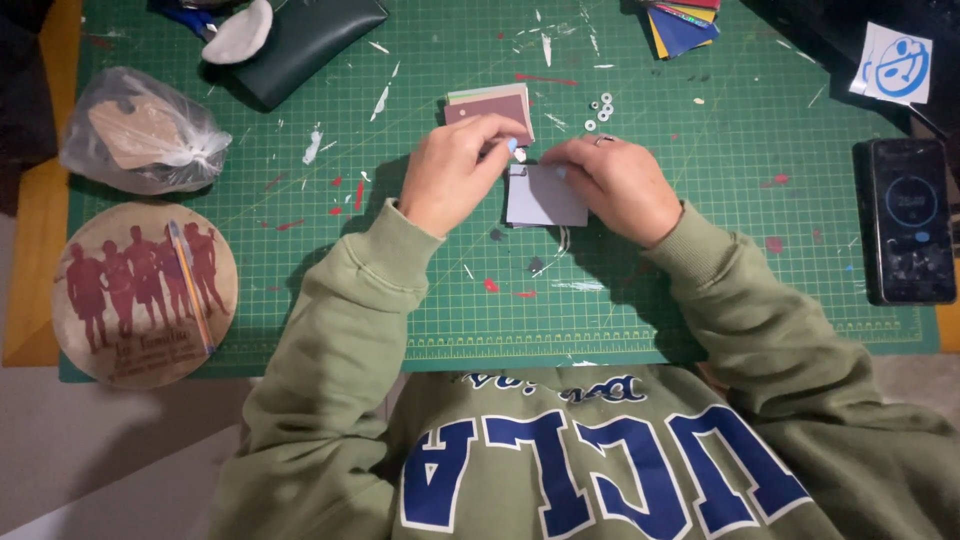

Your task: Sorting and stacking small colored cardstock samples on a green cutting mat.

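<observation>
A small stack of pale lilac-grey cards [546, 196] lies near the middle of a green cutting mat [700, 260] on the bench, held between both hands of a person in an olive-green sweatshirt, seen from above. The left hand [455, 172] comes in from the left, its fingers [497, 140] curled together at the stack's upper left corner — pinched on something small and white there, though what it is cannot be made out. The right hand [620, 185] rests on the stack's upper right edge, fingers bent and pressing down on the cards; a ring shows on one finger.

Just beyond the hands lies another small pile of cards [490, 103] (the top one dusty maroon, paler ones beneath). Beside it, to the right, sits a little cluster of white ring-shaped pieces [600, 108]. Well to the right, a dark phone [908, 220] lies at the mat's edge. On the left side, a round wooden plaque [143, 293] with dark red figure silhouettes lies with a pencil across it, and above it a knotted clear plastic bag [140, 130]. The mat is flecked with white and red paint marks.
</observation>
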